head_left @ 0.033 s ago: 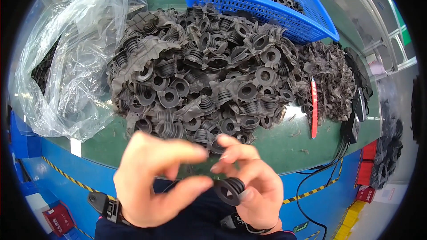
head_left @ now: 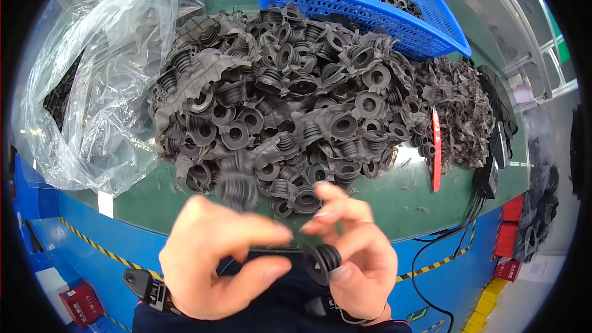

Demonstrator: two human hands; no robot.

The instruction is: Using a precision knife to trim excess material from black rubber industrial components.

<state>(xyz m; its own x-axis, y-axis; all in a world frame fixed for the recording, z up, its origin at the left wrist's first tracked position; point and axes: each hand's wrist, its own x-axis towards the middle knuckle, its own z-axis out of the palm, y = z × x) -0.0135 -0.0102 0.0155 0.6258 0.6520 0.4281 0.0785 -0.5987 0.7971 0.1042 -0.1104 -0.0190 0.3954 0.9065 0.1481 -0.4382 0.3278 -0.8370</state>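
My right hand pinches a small black ribbed rubber bellows part between thumb and fingers, just in front of the table's near edge. My left hand is curled beside it, thumb and forefinger closed on a thin black strip of rubber that runs to the part. Right behind both hands a big heap of the same grey-black rubber parts, many still joined in sheets, covers the green table.
A blue plastic basket holding more rubber parts stands at the back. A crumpled clear plastic bag lies at the left. A heap of thin rubber trimmings, a red-handled tool and a black adapter with cable are at the right.
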